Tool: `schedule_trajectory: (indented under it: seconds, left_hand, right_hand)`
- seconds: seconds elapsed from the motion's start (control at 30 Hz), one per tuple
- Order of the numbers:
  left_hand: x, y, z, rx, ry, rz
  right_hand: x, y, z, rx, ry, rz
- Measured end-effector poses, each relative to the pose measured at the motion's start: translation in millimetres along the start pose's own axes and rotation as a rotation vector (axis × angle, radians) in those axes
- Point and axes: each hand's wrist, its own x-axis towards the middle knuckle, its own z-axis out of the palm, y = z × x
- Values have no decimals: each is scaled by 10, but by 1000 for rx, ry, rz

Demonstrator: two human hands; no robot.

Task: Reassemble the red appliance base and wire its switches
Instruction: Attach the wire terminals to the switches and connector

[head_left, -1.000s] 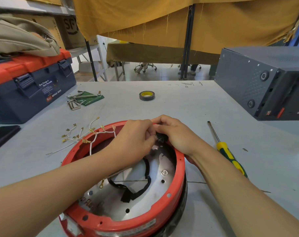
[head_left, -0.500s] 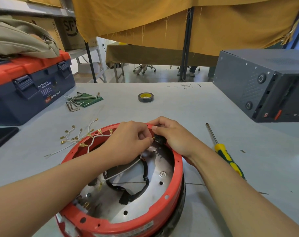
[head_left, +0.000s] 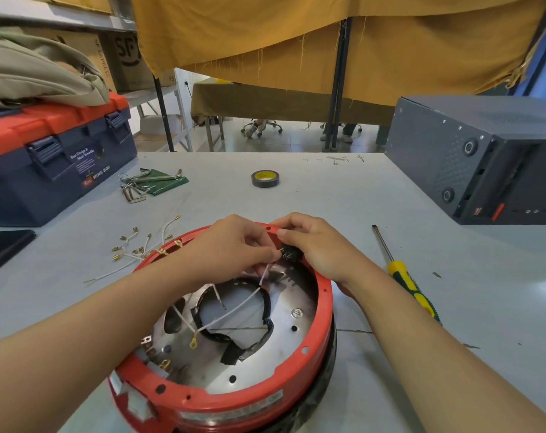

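The red appliance base (head_left: 323,310) lies open side up on the grey table, showing a metal plate with a black-taped opening. My right hand (head_left: 321,248) grips the far rim, its thumb over the edge, beside a small black switch (head_left: 289,254) set in the rim's inner wall. My left hand (head_left: 231,248) pinches the end of a white wire (head_left: 234,309) right at the switch's terminals. That wire runs down across the plate to a yellow ring terminal (head_left: 193,343).
Several loose white wires with brass terminals (head_left: 140,248) lie left of the base. A yellow-green screwdriver (head_left: 403,276) lies to the right. Behind are black tape (head_left: 265,178), hex keys (head_left: 150,182), a blue-red toolbox (head_left: 56,157) and a grey case (head_left: 484,157).
My left hand has drawn the white wire up toward the switch, so more of it stretches across the metal plate. The base has tilted slightly. My right hand stays on the rim.
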Motion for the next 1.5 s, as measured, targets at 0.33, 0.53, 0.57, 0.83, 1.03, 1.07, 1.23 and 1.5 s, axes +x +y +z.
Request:
schedule_trajectory:
  seconds: [0.33,0.53,0.57,0.83,1.03,1.07,1.23,1.5]
  left_hand:
    - [-357,-114,-486,445,168,157]
    - [-485,-402,-673,306,235,16]
    - [-496,-431,-678,265,222,-11]
    - [-521,-616,-800,-162,234,-81]
    - [-471,-1031,-1029,-178,464,-148]
    - [-455,-1109,-1053,-139,480,-169]
    - [-385,-1388,-1068,178,477,-231]
    - [-359,-1586,-1070,285,478,-161]
  right_hand:
    - [-111,-160,-48,-297,163,-75]
    - [-214,-218,-72,-299,15,6]
    - [-224,-211,-67,-293,7,2]
    - [-152,-182,-76,-82,-66,24]
    - [14,-152,-81,-30,-107,22]
    - [30,-141,-82,-28,-120,10]
    - [84,-106,-96,-99,-142,-51]
    - [163,-58,-87,-82,-180,-88]
